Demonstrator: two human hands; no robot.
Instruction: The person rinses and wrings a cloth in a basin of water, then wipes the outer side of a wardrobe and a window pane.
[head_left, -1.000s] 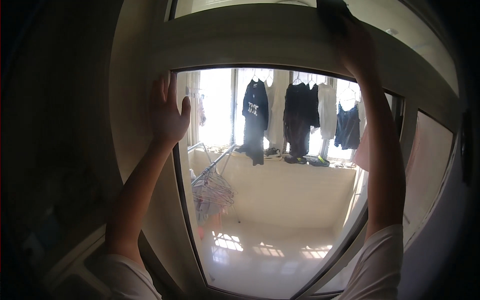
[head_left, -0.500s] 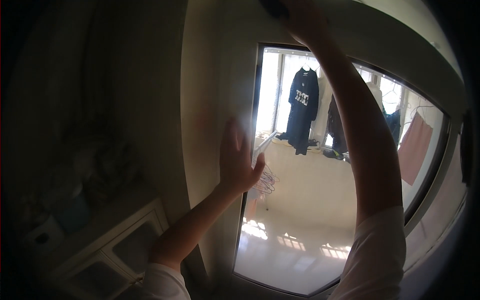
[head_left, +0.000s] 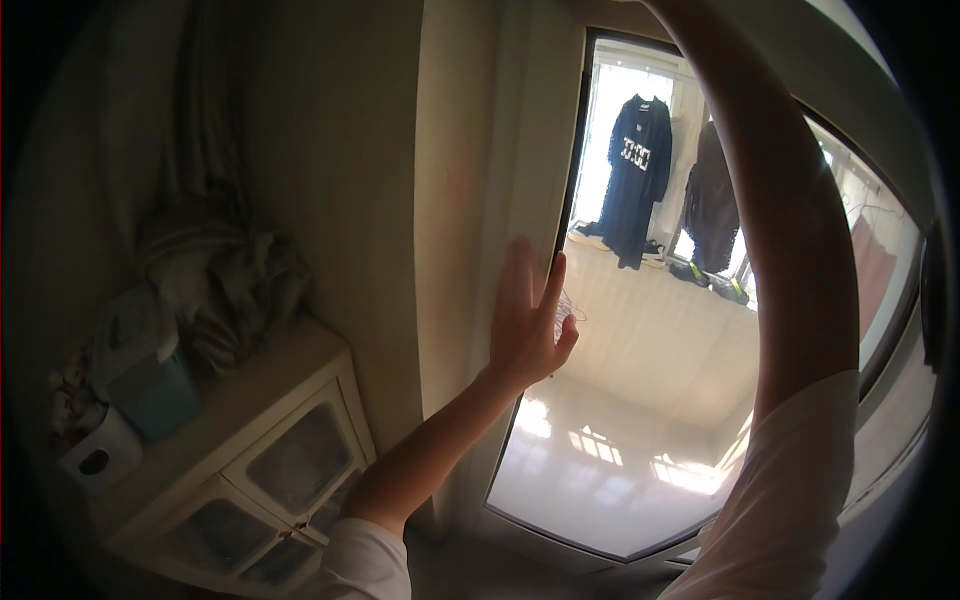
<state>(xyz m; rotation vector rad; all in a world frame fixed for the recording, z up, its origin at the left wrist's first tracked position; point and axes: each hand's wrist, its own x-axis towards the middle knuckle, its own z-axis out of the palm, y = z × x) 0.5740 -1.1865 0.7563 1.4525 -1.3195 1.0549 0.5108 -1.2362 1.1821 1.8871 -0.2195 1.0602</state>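
My left hand [head_left: 527, 335] lies open, fingers extended and thumb apart, against or just in front of the pale frame [head_left: 500, 150] at the left edge of a dark-edged glass pane [head_left: 590, 500]. Nothing is in it. My right arm [head_left: 800, 230] reaches up across the pane past the top edge of the picture, so its hand is out of view. Through the glass appear a dark long shirt [head_left: 632, 185] and a brown garment [head_left: 712, 200], both hanging by a bright window.
At the lower left stands a pale cabinet [head_left: 310, 350] with glass-panelled doors. On it are crumpled grey cloth [head_left: 225, 290], a blue-grey bin [head_left: 155, 390] and a white container [head_left: 105, 455]. A reddish cloth [head_left: 873, 270] hangs beyond the glass at the right.
The view has shifted, bringing more of the cabinet into sight. My right hand, earlier at the top with a dark object, has left the picture. My left hand stays open by the pane's edge.
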